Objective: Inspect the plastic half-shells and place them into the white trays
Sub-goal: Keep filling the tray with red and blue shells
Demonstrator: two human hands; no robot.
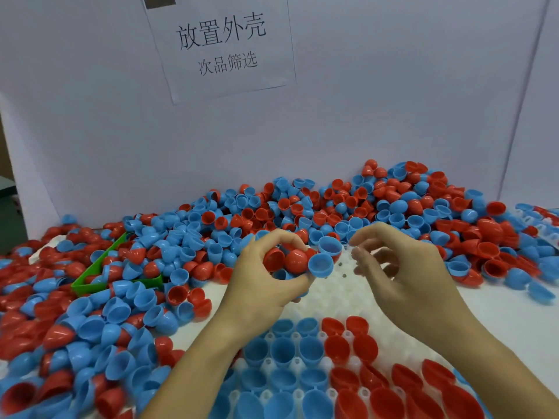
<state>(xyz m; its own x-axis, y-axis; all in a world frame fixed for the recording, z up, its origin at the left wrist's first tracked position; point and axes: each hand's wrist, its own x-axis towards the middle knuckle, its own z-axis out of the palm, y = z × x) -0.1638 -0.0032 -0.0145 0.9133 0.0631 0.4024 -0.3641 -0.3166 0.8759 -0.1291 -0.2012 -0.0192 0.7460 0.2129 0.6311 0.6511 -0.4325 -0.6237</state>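
**Tray's maybe half full, and the pile is still huge**

So the left hand is gripping a little cluster of round plastic half-shells, a couple of red ones and a blue one, held up over the far, bare part of the white moulded plastic tray. The right hand is just beside them with its fingers loosely curled and nothing in it that I can see, thumb and forefinger a little apart, looking like it's about to pluck the next shell off the cluster.

Progress-wise: the near rows of the tray are already loaded, blue shells on the left and red shells on the right, all sitting open side up. The rows further out are still white and unfilled.

What's left is a lot, I'd say. The mixed red and blue heap covers most of the surface, left, far and right. A green plastic bin sits half buried in it on the left. A paper sign with Chinese text hangs on the back wall.
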